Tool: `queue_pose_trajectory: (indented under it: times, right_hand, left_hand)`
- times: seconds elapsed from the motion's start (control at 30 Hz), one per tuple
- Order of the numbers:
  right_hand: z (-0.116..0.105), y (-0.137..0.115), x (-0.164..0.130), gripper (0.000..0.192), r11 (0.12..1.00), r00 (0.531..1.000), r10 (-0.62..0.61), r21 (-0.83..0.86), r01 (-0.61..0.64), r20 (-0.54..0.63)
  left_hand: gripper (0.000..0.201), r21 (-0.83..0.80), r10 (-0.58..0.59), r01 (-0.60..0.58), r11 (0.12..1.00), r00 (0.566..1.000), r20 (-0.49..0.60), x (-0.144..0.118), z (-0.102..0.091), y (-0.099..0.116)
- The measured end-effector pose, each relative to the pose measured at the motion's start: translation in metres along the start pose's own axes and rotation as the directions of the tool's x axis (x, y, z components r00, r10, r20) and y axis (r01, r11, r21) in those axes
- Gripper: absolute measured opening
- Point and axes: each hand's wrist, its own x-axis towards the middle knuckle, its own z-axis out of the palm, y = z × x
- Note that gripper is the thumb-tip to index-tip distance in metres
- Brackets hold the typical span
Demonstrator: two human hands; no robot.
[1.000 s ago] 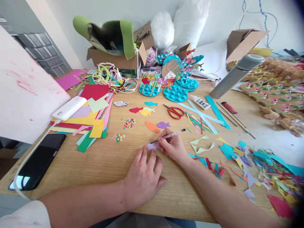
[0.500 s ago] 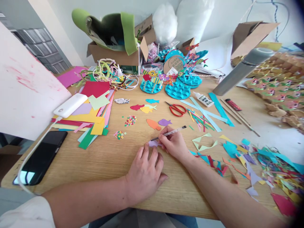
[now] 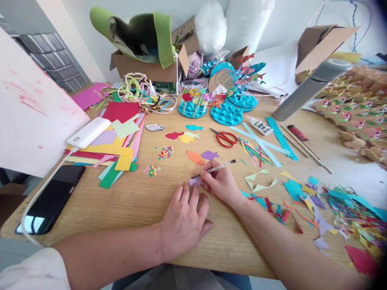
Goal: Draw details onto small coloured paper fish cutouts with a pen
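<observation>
My right hand (image 3: 222,183) grips a slim whitish pen (image 3: 222,165), its dark tip down at the upper edge of a small lavender paper piece (image 3: 195,182). My left hand (image 3: 186,217) lies flat with its fingertips on the lower edge of that piece, pressing it to the table; the fingers hide part of its outline. Just beyond the hands are an orange paper fish (image 3: 195,157) and a purple paper fish (image 3: 210,154). Farther off lie a red fish (image 3: 173,135), a yellow fish (image 3: 186,138), a blue fish (image 3: 194,127) and a drawn silver-grey fish (image 3: 155,127).
Red-handled scissors (image 3: 226,139), a glue bottle (image 3: 260,125) and paper strips (image 3: 256,141) lie beyond my right hand. Paper scraps (image 3: 320,217) cover the right side. Coloured sheets (image 3: 121,117), a power bank (image 3: 89,133) and a phone (image 3: 53,201) are left; a grey flask (image 3: 305,94) stands back right.
The pen's upper end has shifted very slightly left and down. Both hands otherwise keep their places on and beside the lavender paper.
</observation>
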Motion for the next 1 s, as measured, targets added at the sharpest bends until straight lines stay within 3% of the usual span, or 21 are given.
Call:
queue_pose_trajectory:
  times: [1.0]
  right_hand:
    - [-0.0002, 0.0019, 0.0006, 0.01, 1.0, 1.0, -0.006, -0.003, 0.006, 0.008]
  left_hand:
    - [0.057, 0.006, 0.003, -0.003, 1.0, 1.0, -0.004, 0.0004, -0.0003, 0.0001]
